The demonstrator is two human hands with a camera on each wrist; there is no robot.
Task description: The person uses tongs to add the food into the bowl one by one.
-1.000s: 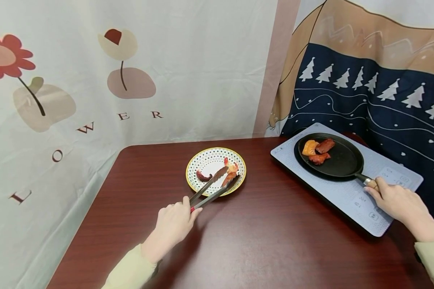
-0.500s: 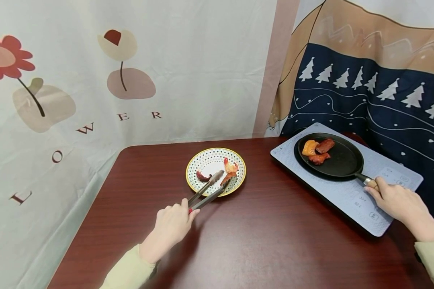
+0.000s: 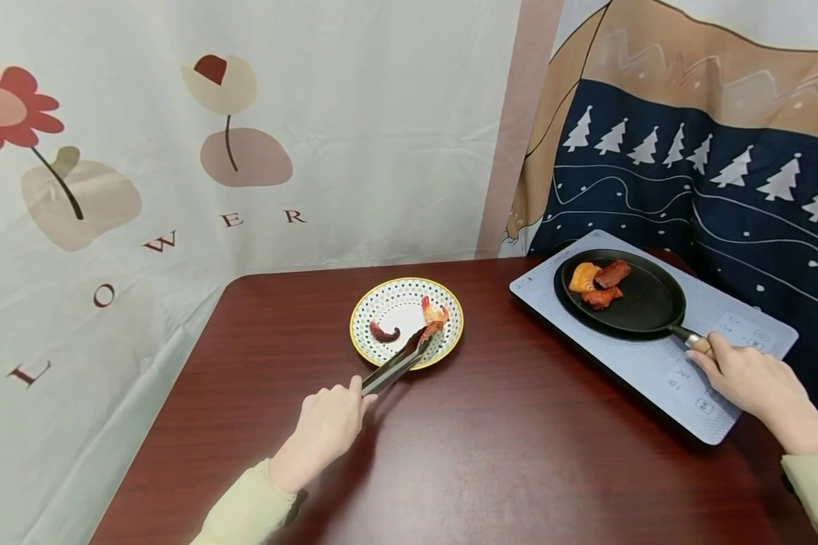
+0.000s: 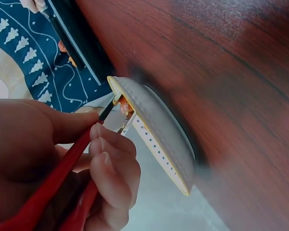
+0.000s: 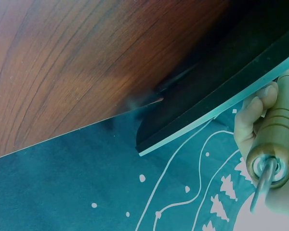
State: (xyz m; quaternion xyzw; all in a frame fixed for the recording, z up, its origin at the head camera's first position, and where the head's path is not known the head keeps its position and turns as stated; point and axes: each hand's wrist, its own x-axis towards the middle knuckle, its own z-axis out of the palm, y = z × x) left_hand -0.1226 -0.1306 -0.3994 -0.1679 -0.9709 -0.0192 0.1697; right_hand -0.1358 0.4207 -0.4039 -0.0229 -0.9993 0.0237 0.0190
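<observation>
My left hand holds kitchen tongs, their red handles squeezed in its fingers in the left wrist view. The tong tips are close together at a reddish-brown piece of food on the right of a dotted, yellow-rimmed plate; whether they grip it firmly is hard to tell. A shrimp-like piece lies just behind it, and a dark curled tentacle lies at the left. My right hand grips the wooden handle of a black frying pan.
The pan sits on a pale-topped induction cooker at the table's right. In it lie an orange piece and two browned meat pieces. A patterned curtain hangs behind the dark wooden table.
The tongs' arms, spread apart earlier, have come together at the reddish-brown piece on the plate. The tentacle is now uncovered. My right hand and the pan stay where they were.
</observation>
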